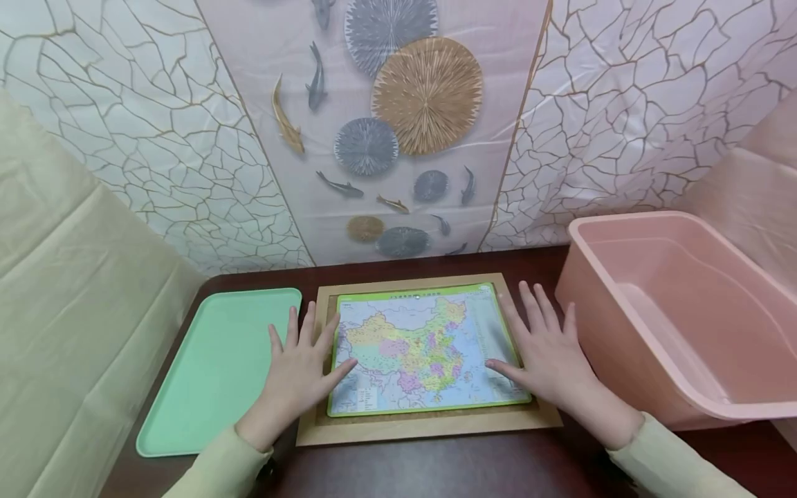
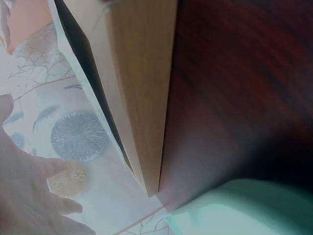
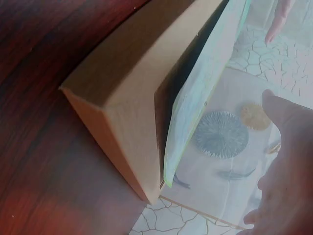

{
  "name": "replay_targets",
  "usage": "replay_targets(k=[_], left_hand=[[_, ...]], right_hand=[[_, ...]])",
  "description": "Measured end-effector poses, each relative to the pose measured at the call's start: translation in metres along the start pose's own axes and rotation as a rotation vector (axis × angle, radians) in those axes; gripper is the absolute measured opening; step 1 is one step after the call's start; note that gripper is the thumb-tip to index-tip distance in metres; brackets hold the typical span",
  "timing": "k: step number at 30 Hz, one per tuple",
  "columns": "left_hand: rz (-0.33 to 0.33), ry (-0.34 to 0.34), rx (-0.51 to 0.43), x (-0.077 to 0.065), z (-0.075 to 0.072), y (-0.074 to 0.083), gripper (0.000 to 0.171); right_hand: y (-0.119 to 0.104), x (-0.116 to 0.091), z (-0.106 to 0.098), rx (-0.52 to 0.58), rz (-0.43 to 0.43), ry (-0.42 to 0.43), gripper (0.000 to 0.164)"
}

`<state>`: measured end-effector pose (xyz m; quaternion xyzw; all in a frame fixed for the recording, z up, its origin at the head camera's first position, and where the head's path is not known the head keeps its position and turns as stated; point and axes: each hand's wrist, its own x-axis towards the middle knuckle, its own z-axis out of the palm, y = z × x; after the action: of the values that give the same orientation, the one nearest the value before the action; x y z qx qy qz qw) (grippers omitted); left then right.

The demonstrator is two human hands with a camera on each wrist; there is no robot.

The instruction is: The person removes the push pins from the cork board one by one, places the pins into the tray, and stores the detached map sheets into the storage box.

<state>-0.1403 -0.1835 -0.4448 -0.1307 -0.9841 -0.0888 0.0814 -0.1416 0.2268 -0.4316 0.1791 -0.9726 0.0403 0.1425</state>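
Note:
A map sheet (image 1: 405, 353) with a green border and coloured regions lies over a shallow tan box (image 1: 429, 427). In both wrist views the sheet sits slightly raised above the box's rim, with a dark gap below it. My left hand (image 1: 299, 366) is held over the left side of the box, fingers spread, thumb over the sheet's left edge. On the other side my right hand (image 1: 548, 353) spreads its fingers over the right edge. Both hands hold nothing; in the left wrist view the left hand (image 2: 29, 191) appears above the box.
To the left a flat mint-green tray (image 1: 218, 373) lies on the dark reddish-brown table (image 1: 405, 463). A deep pink tub (image 1: 623, 346) stands at the right, close to my right hand. Patterned cloth (image 1: 249, 138) hangs behind the table.

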Motion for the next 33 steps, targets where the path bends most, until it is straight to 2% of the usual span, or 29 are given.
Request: replay_targets(k=[15, 21, 33], left_hand=[[0.010, -0.015, -0.013, 0.017, -0.002, -0.002, 0.084], [0.025, -0.010, -0.003, 0.028, -0.002, -0.003, 0.083], [0.021, -0.046, -0.020, 0.044, -0.005, 0.000, 0.082]], right_hand=[[-0.012, -0.003, 0.003, 0.045, 0.000, -0.087, 0.115], [-0.013, -0.004, 0.005, 0.036, -0.020, -0.082, 0.112], [-0.015, -0.009, 0.014, 0.038, -0.040, -0.075, 0.109]])
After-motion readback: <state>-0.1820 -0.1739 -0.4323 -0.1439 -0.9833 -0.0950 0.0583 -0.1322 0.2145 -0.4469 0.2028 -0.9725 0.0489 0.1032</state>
